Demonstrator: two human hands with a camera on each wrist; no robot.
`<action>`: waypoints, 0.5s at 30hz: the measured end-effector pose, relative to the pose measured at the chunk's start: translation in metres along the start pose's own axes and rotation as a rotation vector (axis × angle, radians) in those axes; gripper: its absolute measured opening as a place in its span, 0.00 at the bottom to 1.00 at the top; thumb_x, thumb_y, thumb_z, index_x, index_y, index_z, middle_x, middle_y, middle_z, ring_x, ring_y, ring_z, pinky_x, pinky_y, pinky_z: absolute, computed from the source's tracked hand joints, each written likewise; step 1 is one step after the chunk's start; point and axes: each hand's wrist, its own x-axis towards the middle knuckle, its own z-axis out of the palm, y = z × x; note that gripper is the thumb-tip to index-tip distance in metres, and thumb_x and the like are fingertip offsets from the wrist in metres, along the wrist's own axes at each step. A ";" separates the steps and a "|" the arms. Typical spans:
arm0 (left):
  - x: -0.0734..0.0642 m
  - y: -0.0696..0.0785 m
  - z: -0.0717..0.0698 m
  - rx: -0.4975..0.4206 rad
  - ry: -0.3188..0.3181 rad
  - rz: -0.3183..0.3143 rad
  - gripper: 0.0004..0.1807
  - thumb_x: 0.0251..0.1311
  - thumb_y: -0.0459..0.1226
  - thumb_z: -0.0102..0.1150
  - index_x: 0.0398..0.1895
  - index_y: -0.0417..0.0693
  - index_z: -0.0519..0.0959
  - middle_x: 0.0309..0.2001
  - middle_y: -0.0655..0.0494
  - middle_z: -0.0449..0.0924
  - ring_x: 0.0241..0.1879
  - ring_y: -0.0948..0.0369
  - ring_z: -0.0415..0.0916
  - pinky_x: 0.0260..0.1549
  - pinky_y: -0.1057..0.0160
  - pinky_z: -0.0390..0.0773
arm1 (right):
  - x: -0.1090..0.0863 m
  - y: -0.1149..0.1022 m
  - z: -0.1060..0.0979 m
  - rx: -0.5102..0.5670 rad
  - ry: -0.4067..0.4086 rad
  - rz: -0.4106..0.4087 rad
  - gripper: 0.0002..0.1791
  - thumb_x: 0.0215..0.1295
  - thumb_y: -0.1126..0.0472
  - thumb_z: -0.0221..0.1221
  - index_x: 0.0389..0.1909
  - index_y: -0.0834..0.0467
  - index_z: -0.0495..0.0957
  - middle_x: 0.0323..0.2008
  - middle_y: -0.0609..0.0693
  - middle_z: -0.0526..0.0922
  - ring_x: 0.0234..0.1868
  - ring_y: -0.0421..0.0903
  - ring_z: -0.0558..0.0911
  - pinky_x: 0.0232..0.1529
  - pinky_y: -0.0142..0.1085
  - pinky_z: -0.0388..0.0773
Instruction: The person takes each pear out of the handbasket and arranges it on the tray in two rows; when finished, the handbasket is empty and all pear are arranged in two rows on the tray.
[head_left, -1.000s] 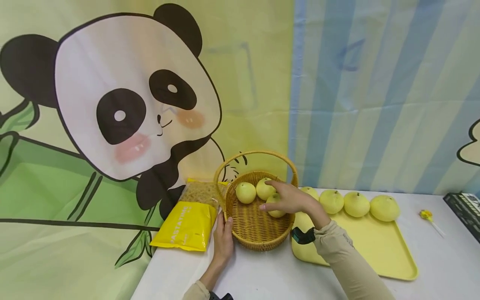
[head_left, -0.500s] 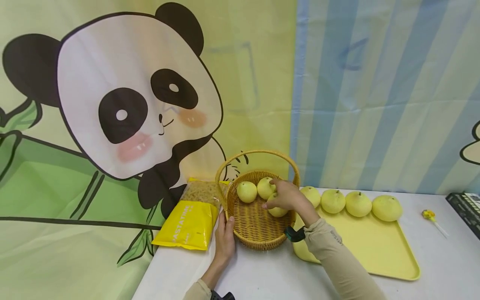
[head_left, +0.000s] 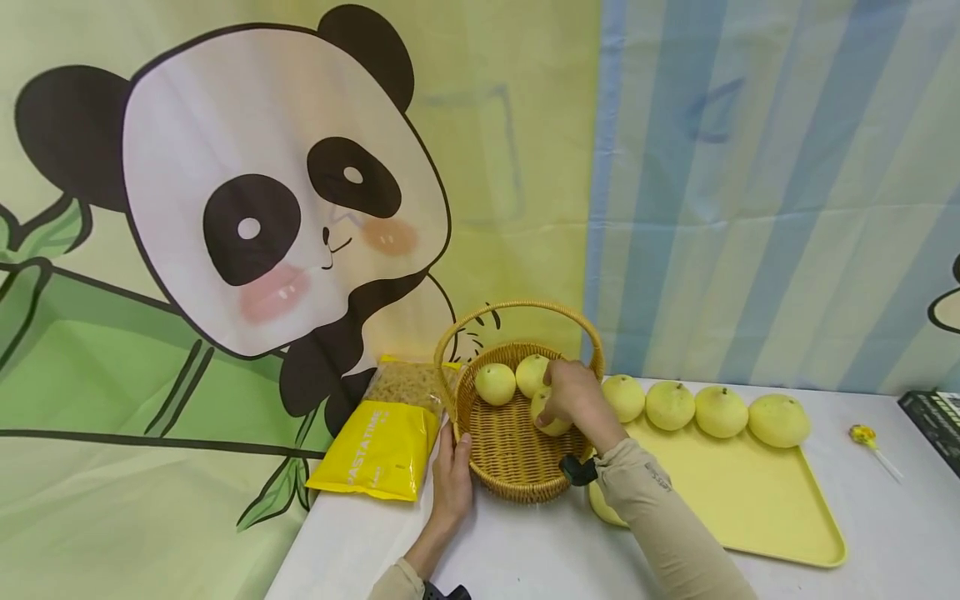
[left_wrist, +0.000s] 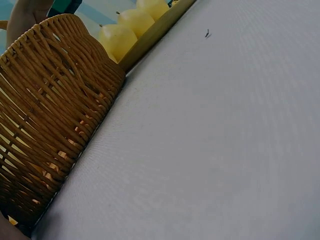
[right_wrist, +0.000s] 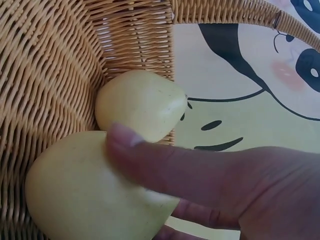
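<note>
A wicker basket (head_left: pixel 517 482) with an arched handle stands on the white table, holding three pale yellow pears. One pear (head_left: pixel 495 384) lies at its left, and another pear (head_left: pixel 531 373) sits at the back. My right hand (head_left: pixel 577 400) reaches in from the right and grips the third pear (right_wrist: pixel 90 192); the right wrist view shows the thumb across it, with fingers partly hidden behind. Against the basket's left side rests my left hand (head_left: pixel 452 487), its thumb along the outer wall. The left wrist view shows mostly the woven wall (left_wrist: pixel 60 105) of the basket.
Right of the basket lies a yellow tray (head_left: pixel 757 508) with several pears (head_left: pixel 722 412) lined up along its back edge. A yellow pasta bag (head_left: pixel 378 450) leans at the left. Farther right are a lollipop (head_left: pixel 864 436) and a black box-like object (head_left: pixel 933 421). A panda-print curtain hangs behind.
My right hand has moved slightly in and its thumb and fingers have drawn in around the right-hand pear. My left hand stays at the basket's side. The head view shifts a little.
</note>
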 end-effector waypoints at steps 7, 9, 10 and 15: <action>0.000 0.002 0.000 -0.013 0.000 0.009 0.28 0.83 0.46 0.42 0.81 0.49 0.64 0.74 0.47 0.75 0.71 0.50 0.74 0.71 0.50 0.71 | 0.001 -0.003 0.006 0.004 -0.020 -0.017 0.37 0.51 0.42 0.81 0.58 0.58 0.83 0.55 0.57 0.86 0.54 0.60 0.84 0.53 0.54 0.83; 0.000 0.002 0.000 -0.015 -0.009 0.008 0.28 0.84 0.46 0.42 0.81 0.49 0.63 0.74 0.46 0.75 0.71 0.50 0.74 0.71 0.51 0.71 | 0.002 -0.003 0.008 0.010 -0.023 -0.013 0.36 0.52 0.40 0.81 0.57 0.56 0.83 0.54 0.55 0.87 0.53 0.59 0.85 0.54 0.55 0.83; 0.000 0.002 0.000 -0.013 -0.012 0.008 0.28 0.84 0.46 0.41 0.81 0.49 0.63 0.74 0.45 0.75 0.71 0.50 0.74 0.71 0.51 0.72 | 0.003 -0.003 0.009 0.017 -0.022 -0.010 0.36 0.51 0.40 0.81 0.56 0.56 0.83 0.53 0.55 0.87 0.52 0.58 0.85 0.54 0.56 0.83; 0.000 0.001 0.000 0.001 -0.007 0.015 0.28 0.84 0.45 0.41 0.82 0.50 0.63 0.73 0.45 0.76 0.70 0.49 0.75 0.70 0.47 0.72 | 0.004 -0.004 0.011 0.032 -0.031 -0.056 0.36 0.50 0.40 0.81 0.54 0.58 0.82 0.50 0.55 0.87 0.50 0.57 0.85 0.54 0.54 0.83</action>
